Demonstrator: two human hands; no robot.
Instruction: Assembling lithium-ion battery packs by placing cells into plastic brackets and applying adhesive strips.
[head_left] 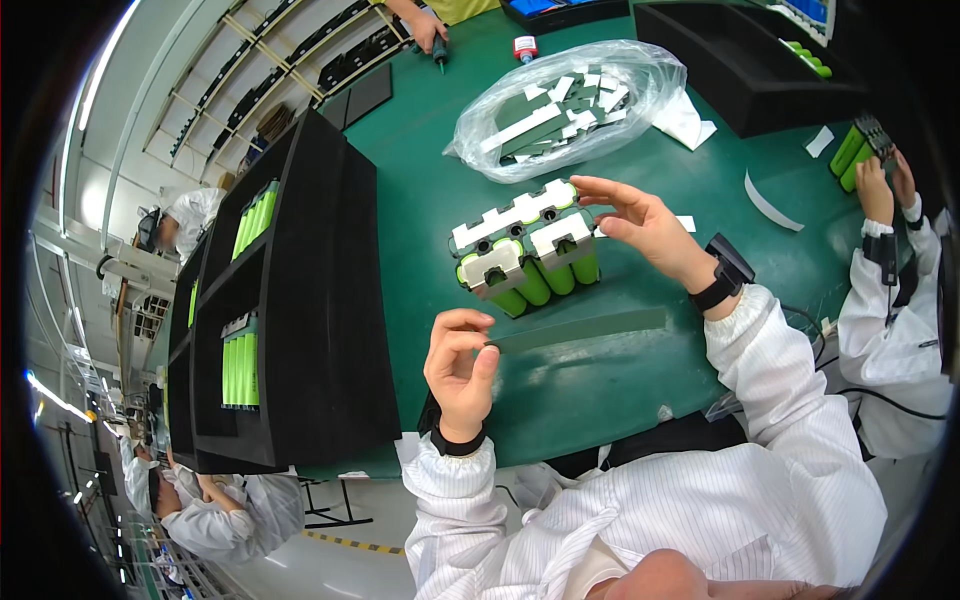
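A battery pack [525, 250] of bright green cylindrical cells, with metal plates and white strips on top, stands on the green table in front of me. My right hand [635, 220] is at its right end, thumb and index finger spread on its upper corners, gripping it there. Below and left of the pack, my left hand [460, 370] pinches one end of a long dark green strip [580, 330] between thumb and fingers. That strip stretches rightward, just over the table along the pack's near side. A small white strip [685, 223] shows behind my right hand.
A clear plastic bag [570, 110] of green and white strips lies beyond the pack. A black rack [325, 290] with green packs stands left; a black tray [740, 70] is far right. A co-worker's hands [880, 185] hold another pack at right; a person's hand [428, 32] holds a tool.
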